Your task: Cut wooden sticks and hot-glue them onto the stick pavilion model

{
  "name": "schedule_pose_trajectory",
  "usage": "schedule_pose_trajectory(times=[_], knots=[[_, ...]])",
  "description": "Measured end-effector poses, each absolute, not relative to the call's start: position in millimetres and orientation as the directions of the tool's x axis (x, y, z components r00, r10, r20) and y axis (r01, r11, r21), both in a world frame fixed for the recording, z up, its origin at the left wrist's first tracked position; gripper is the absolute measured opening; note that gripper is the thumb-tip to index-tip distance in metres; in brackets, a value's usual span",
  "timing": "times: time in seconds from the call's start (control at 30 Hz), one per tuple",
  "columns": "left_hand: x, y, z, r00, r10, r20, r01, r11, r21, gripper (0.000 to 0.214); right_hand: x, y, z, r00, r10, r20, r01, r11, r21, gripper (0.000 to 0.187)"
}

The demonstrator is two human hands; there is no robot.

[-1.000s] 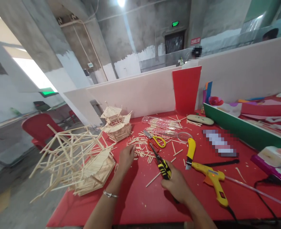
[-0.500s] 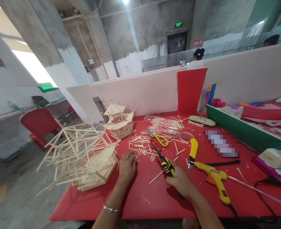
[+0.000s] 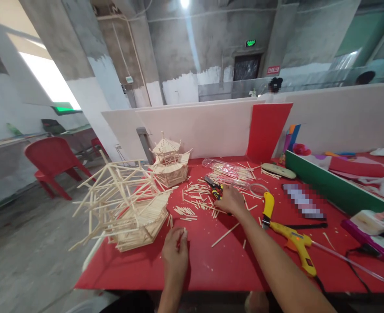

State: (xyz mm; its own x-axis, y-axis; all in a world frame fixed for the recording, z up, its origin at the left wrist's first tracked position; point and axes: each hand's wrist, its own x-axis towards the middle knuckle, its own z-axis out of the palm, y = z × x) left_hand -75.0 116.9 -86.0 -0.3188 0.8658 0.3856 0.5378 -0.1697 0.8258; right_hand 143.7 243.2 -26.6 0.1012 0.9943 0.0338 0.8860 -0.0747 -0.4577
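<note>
My left hand [image 3: 175, 254] rests on the red table [image 3: 211, 265] near its front edge, fingers pinched together on what looks like a short pale stick. My right hand [image 3: 231, 200] is stretched out to the middle of the table and is closed round the black-and-yellow cutters [image 3: 216, 191], whose tip lies among loose cut sticks [image 3: 195, 198]. A long stick [image 3: 225, 234] lies between the two hands. A large stick-built model [image 3: 130, 206] stands left of my left hand, and a smaller stick pavilion [image 3: 170, 161] stands behind it.
A yellow glue gun [image 3: 296, 243] with its cord and a yellow utility knife [image 3: 267, 208] lie right of my right arm. Bags of sticks [image 3: 227, 169], a red board [image 3: 266, 130], a white partition [image 3: 205, 126] and a green-edged tray [image 3: 335, 184] ring the back. A red chair [image 3: 50, 163] stands at left.
My right hand has moved forward with the cutters, away from me, into the stick pile. My left hand has pulled back toward the table's front edge. The view has shifted to the left.
</note>
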Motion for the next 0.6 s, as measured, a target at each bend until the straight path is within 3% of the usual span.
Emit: schedule_pose_trajectory(times=[0.2, 0.3, 0.4, 0.47, 0.6], knots=[[-75.6, 98.0, -76.2, -0.344, 0.856, 0.387, 0.446, -0.214, 0.869, 0.025, 116.1, 257.0, -26.2, 0.033, 0.993, 0.117, 0.891, 0.024, -0.454, 0.074], [-86.1, 82.8, -74.1, -0.489, 0.764, 0.422, 0.42, -0.218, 0.881, 0.024, 72.9, 214.2, -37.1, -0.097, 0.983, 0.156, 0.827, 0.167, -0.536, 0.055], [-103.3, 69.8, -66.8, -0.683, 0.585, 0.438, 0.419, -0.178, 0.891, 0.024, 14.3, 165.7, -51.8, -0.274, 0.952, 0.137, 0.702, 0.296, -0.647, 0.032], [-114.9, 63.9, -59.1, -0.758, 0.504, 0.413, 0.4, -0.14, 0.906, 0.024, -25.6, 145.2, -58.7, -0.313, 0.937, 0.152, 0.641, 0.327, -0.695, 0.037], [-122.1, 61.2, -42.8, -0.772, 0.483, 0.413, 0.376, -0.177, 0.909, 0.024, -81.6, 139.6, -61.5, -0.304, 0.942, 0.14, 0.597, 0.303, -0.743, 0.039]])
